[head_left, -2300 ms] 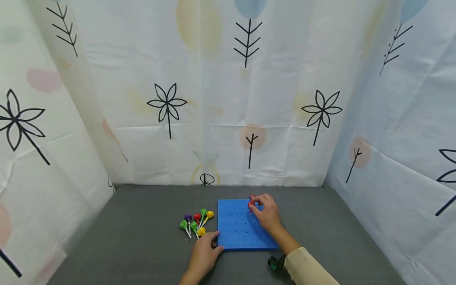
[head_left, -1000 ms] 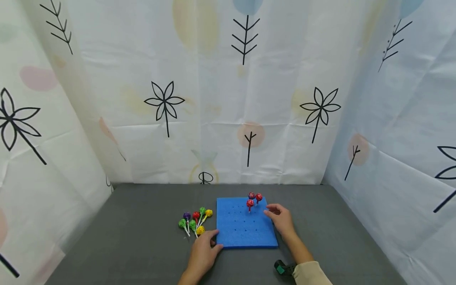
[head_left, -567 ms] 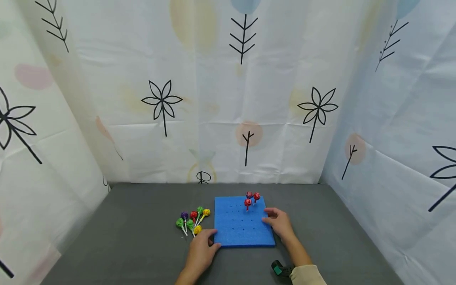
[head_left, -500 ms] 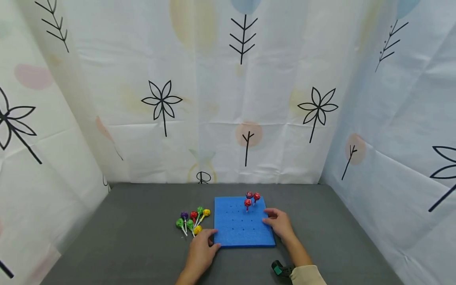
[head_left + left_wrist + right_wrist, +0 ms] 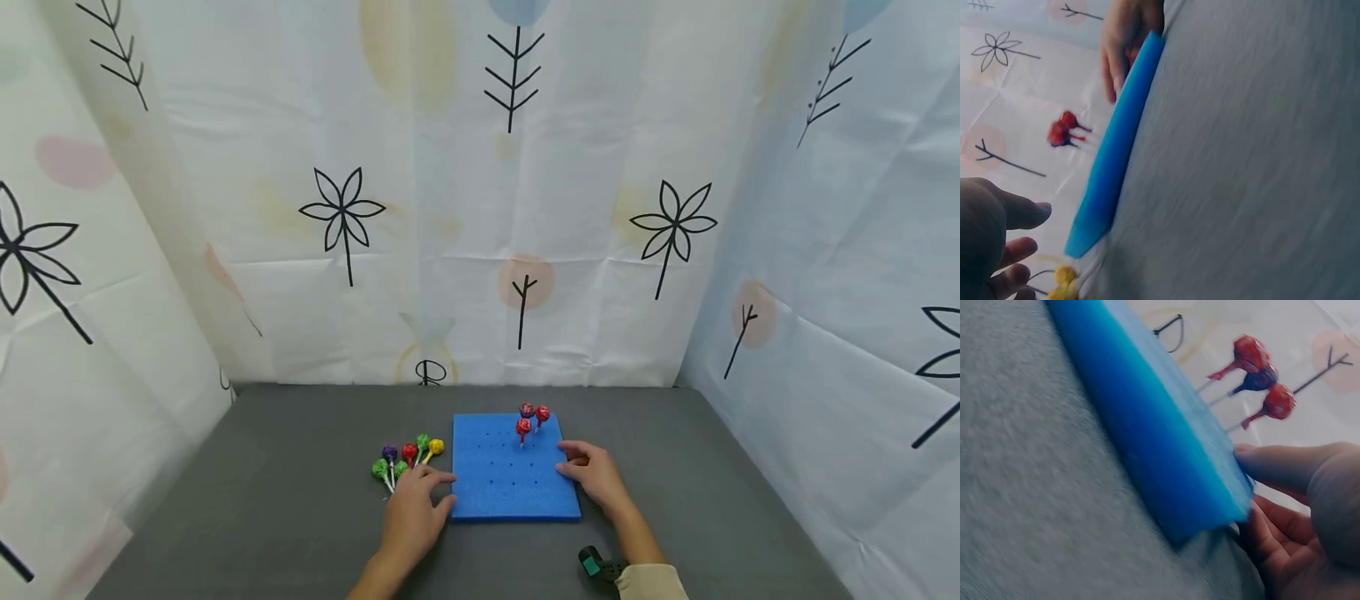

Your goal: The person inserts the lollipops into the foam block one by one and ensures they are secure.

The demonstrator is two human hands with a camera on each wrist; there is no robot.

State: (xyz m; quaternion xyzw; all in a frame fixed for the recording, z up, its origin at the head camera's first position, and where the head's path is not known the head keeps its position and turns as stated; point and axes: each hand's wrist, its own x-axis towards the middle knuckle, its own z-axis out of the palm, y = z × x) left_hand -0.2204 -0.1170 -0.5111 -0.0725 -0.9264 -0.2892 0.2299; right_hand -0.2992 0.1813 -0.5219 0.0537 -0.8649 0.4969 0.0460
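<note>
The square blue foam board (image 5: 517,500), dotted with small holes, lies flat on the table. Three wrapped lollipops (image 5: 523,427) stand upright near its back right corner, two red and one purplish. At the board's right edge my right hand (image 5: 596,479) rests its thumb and fingertips; the right wrist view shows the thumb (image 5: 1285,464) at the top face. My left hand (image 5: 412,512), fingers apart and holding nothing, is just beside the left edge. Loose lollipops in green (image 5: 380,469), purple (image 5: 390,452), red (image 5: 408,451) and yellow (image 5: 436,447) lie beyond it, partly hidden by the hand.
A black device with a green patch (image 5: 592,567) is by the right sleeve (image 5: 651,582). Grey cloth (image 5: 285,500) covers the table. Patterned white curtains (image 5: 442,167) hang at the back and on both sides.
My right hand has left the standing lollipops and moved to the board's right edge. My left hand has shifted slightly left, away from the board's edge, covering a loose yellow lollipop.
</note>
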